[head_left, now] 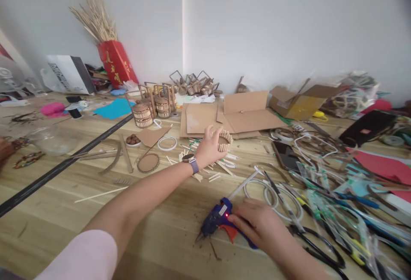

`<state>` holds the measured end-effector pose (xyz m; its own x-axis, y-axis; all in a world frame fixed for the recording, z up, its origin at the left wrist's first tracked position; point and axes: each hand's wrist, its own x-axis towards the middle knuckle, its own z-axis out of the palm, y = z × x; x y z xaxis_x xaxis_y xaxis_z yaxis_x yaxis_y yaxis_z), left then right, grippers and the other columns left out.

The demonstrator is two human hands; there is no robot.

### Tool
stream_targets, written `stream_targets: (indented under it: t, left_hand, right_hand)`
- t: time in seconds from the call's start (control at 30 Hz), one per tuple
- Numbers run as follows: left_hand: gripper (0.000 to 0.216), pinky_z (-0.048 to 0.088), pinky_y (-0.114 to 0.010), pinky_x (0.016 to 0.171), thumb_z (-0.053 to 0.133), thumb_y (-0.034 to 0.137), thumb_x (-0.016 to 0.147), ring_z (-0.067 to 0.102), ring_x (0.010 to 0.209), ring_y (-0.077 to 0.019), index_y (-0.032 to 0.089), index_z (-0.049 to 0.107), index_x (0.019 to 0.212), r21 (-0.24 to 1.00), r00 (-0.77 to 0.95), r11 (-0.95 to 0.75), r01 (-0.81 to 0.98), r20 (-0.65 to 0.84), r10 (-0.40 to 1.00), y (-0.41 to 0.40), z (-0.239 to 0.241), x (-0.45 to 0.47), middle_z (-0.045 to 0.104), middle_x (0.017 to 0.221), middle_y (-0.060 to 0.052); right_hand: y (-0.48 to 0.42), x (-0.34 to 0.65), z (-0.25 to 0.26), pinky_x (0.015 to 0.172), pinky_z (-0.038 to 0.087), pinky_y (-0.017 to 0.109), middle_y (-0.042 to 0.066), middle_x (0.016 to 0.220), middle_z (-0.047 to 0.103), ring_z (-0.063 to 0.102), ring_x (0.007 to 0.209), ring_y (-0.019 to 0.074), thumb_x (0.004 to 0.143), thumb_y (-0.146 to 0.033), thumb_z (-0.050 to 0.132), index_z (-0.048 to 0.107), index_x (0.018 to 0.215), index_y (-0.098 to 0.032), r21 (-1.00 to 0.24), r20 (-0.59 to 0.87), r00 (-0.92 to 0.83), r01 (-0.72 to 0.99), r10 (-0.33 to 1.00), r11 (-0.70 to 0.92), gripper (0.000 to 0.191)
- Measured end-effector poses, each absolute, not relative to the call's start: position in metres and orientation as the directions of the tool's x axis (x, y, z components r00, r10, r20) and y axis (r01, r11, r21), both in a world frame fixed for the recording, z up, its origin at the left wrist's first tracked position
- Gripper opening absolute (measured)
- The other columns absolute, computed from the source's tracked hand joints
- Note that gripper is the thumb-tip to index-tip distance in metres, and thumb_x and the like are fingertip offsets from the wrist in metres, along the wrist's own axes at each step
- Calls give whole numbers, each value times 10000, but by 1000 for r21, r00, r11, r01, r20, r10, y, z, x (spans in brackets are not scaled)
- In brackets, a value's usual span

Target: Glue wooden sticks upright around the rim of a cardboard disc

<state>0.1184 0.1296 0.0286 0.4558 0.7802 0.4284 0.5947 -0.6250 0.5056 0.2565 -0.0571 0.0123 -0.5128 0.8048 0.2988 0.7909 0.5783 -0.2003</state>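
Observation:
My left hand (208,149) reaches out over the table with its fingers curled at the near side of a small ring of short wooden sticks (225,141), a basket wall in look. Cut stick pieces (214,177) lie scattered beneath and in front of it. A blue hot glue gun (212,219) with an orange trigger and a lit red light rests on the tabletop, its nozzle toward the lower left. Around its handle my right hand (260,224) is closed, the thumb near the light; the palm hides part of the handle. A glue stick (244,183) juts from its rear.
Flattened cardboard (205,117) lies behind the left hand. Finished little baskets (143,114) stand at the back left. Scissors (321,245), cables and packaged strips crowd the right side. A phone (285,156) lies there too. A black strip (64,164) crosses the left. Another person's hand (6,148) shows at the left edge.

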Motion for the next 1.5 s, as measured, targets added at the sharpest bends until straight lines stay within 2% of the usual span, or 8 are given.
stream_targets:
  t: [0.23, 0.33, 0.43, 0.77, 0.9, 1.07, 1.37, 1.5]
  left_hand:
    - [876, 450, -447, 1037, 833, 327, 674, 502, 1252, -352, 142, 352, 1382, 434, 495, -631, 643, 393, 775, 152, 6, 124, 307, 1421, -197]
    - [530, 407, -450, 1057, 641, 350, 869, 466, 1262, -313, 130, 435, 1305, 361, 528, -670, 649, 421, 738, 134, 5, 105, 407, 1352, -176]
    - [212, 461, -404, 957, 595, 365, 902, 570, 1041, -263, 168, 610, 980, 252, 686, -769, 588, 349, 639, 113, 4, 92, 602, 1021, -81]
    - [179, 467, -351, 878, 481, 221, 944, 565, 947, -227, 165, 623, 850, 70, 781, -808, 585, 219, 585, 85, 0, 59, 617, 952, -80]
    - [215, 455, -402, 939, 487, 286, 943, 563, 1063, -273, 141, 633, 1006, 92, 654, -685, 723, 230, 721, 87, 1, 37, 617, 1088, -129]
    - [596, 290, -559, 1116, 397, 528, 965, 312, 1409, -377, 157, 388, 1432, 135, 582, -605, 785, 177, 794, 95, -12, 21, 329, 1542, -180]
    - [606, 226, -539, 1168, 286, 551, 993, 221, 1471, -306, 198, 317, 1484, 305, 654, -652, 694, 111, 748, 75, -12, 16, 306, 1568, -120]
    - [451, 257, -495, 1167, 371, 388, 996, 333, 1421, -281, 187, 437, 1394, 238, 486, -560, 793, 308, 818, 77, 9, -13, 432, 1495, -128]
  right_hand:
    - [-60, 259, 12, 562, 310, 257, 21, 609, 634, 550, 574, 147, 1047, -424, 253, 571, 667, -195, -159, 346, -508, 797, 789, 583, 546]
    - [-61, 259, 13, 564, 307, 259, 17, 594, 618, 540, 564, 146, 1048, -404, 269, 565, 659, -194, -131, 372, -512, 797, 775, 589, 532]
    - [-61, 257, 13, 549, 302, 260, 11, 582, 607, 533, 551, 144, 1050, -395, 267, 560, 652, -194, -119, 394, -520, 789, 758, 603, 533]
    - [-60, 260, 17, 555, 355, 254, 14, 600, 627, 567, 559, 148, 1053, -382, 259, 571, 670, -196, -111, 377, -538, 782, 754, 614, 527]
    - [-62, 260, 15, 550, 350, 260, 14, 599, 621, 554, 555, 148, 1049, -369, 290, 568, 662, -199, -87, 385, -555, 773, 737, 628, 506]
    - [-60, 265, 2, 568, 359, 271, 18, 617, 614, 546, 582, 155, 1046, -383, 300, 584, 682, -199, -120, 388, -530, 782, 754, 612, 497]
    - [-58, 271, 0, 589, 386, 277, 28, 640, 624, 558, 609, 164, 1041, -409, 293, 605, 709, -210, -169, 323, -508, 799, 798, 577, 497]
    - [-60, 277, 13, 538, 370, 250, 5, 612, 606, 573, 570, 151, 981, -424, 465, 532, 655, -219, -191, 220, -490, 827, 844, 529, 390]
